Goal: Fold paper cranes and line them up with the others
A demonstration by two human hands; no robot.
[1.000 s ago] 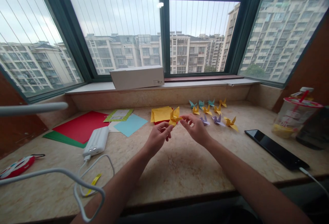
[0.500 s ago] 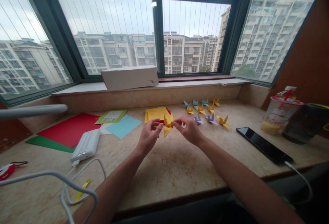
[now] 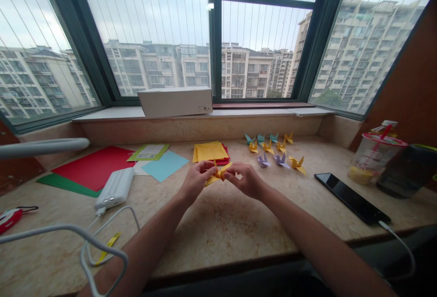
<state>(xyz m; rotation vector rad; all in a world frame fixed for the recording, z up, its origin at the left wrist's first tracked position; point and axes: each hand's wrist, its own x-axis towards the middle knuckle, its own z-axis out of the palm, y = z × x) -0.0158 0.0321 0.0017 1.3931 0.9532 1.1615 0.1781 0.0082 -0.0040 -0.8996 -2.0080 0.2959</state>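
Both hands meet over the middle of the stone counter (image 3: 225,224), pinching one small yellow folded paper figure (image 3: 218,174). My left hand (image 3: 194,181) grips its left side with fingers closed. My right hand (image 3: 244,179) pinches its right side. Just behind the hands lies a stack of yellow square sheets (image 3: 209,151) on red ones. Several finished paper cranes (image 3: 273,149) in yellow, teal and purple stand in rows to the right of that stack.
Red paper (image 3: 94,166), green paper and a light blue sheet (image 3: 164,165) lie at the left. A white power bank (image 3: 115,188) with a looping cable sits near them. A black phone (image 3: 351,198) and a lidded drink cup (image 3: 373,158) are at the right; a white box (image 3: 175,101) rests on the sill.
Both hands have lowered toward the counter and drawn closer together with the yellow figure, which now lies flatter between the fingers.
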